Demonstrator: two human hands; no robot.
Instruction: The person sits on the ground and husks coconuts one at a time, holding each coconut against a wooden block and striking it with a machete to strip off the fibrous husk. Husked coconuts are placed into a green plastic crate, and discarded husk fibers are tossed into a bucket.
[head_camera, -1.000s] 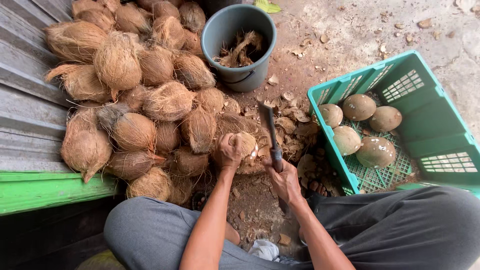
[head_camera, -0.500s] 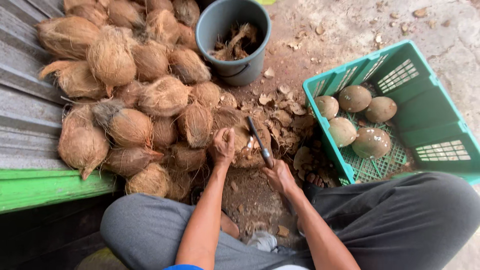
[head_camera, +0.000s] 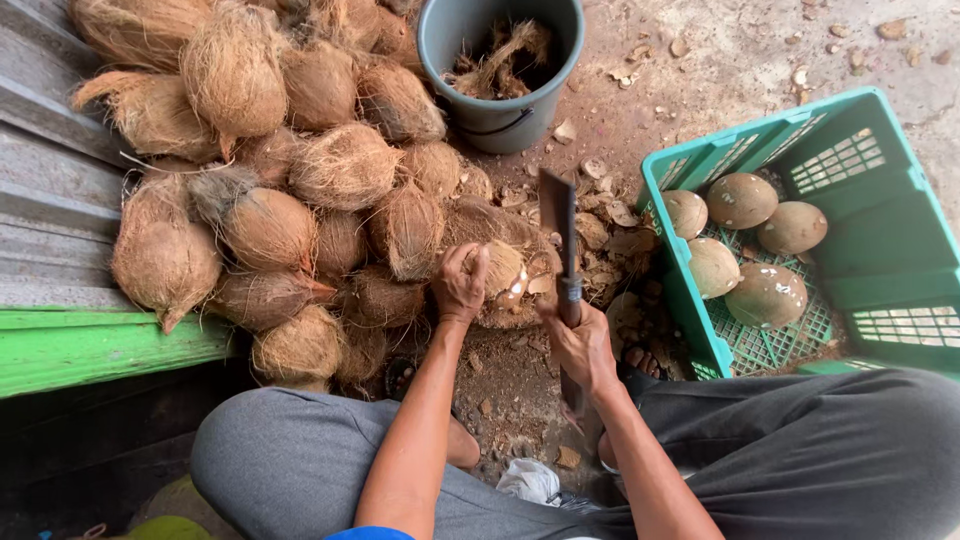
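- Coconut (head_camera: 505, 272), partly husked, rests on a husk-strewn chopping spot just in front of the pile (head_camera: 290, 170), its pale shell bared toward the right.
- Left hand (head_camera: 460, 283) is closed over the coconut's left side, holding it steady.
- Right hand (head_camera: 582, 345) is clenched tight round the handle of a cleaver (head_camera: 560, 225).
- Cleaver's long axis runs near upright in view, blade pointing away from the person, just right of the coconut.
- Bucket (head_camera: 500, 110) stands beyond; green crate (head_camera: 880, 240) holds husked nuts (head_camera: 742, 200) to the right.
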